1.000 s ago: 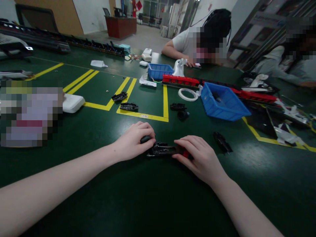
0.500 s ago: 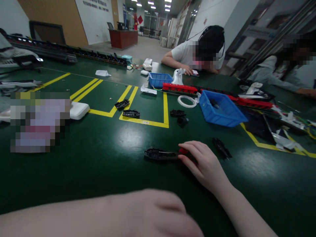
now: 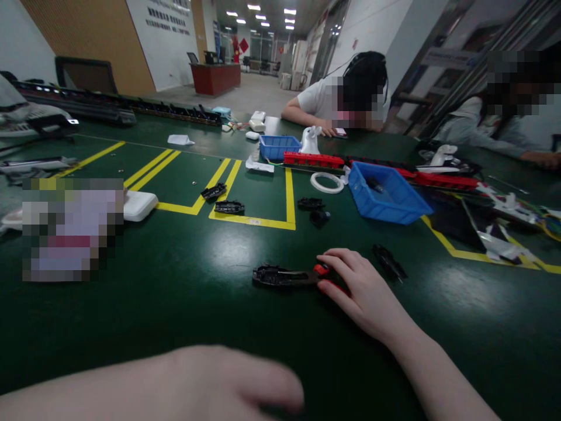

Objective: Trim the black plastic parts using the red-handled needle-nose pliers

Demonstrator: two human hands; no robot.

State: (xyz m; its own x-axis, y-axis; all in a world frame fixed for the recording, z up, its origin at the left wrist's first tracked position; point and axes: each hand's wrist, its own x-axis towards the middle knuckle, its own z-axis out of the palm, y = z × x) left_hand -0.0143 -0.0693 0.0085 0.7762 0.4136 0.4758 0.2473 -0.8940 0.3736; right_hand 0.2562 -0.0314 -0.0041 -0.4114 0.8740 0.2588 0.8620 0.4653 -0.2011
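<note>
My right hand (image 3: 355,286) rests on the table with its fingers and thumb curved around a red-handled tool (image 3: 322,269), mostly covered by the hand. The tool's dark front end meets a long black plastic part (image 3: 276,276) lying flat to the left; whether the two are joined I cannot tell. My left hand (image 3: 223,380) is low in the foreground, blurred, with a thumb or finger pointing right. Its other fingers are out of frame, and nothing shows in it. Right of my right hand lies another black part (image 3: 389,262).
Further black parts (image 3: 229,207) lie by the yellow tape lines. Beyond are a blue bin (image 3: 388,196), a tape roll (image 3: 327,182), a smaller blue bin (image 3: 279,147) and a red strip (image 3: 313,160). A white case (image 3: 140,206) sits left. Two people sit across the table.
My left hand has drawn back left and slightly down. My right hand stays at the red-handled tool, and more of the tool's red shows between the fingers. The view has shifted slightly.
</note>
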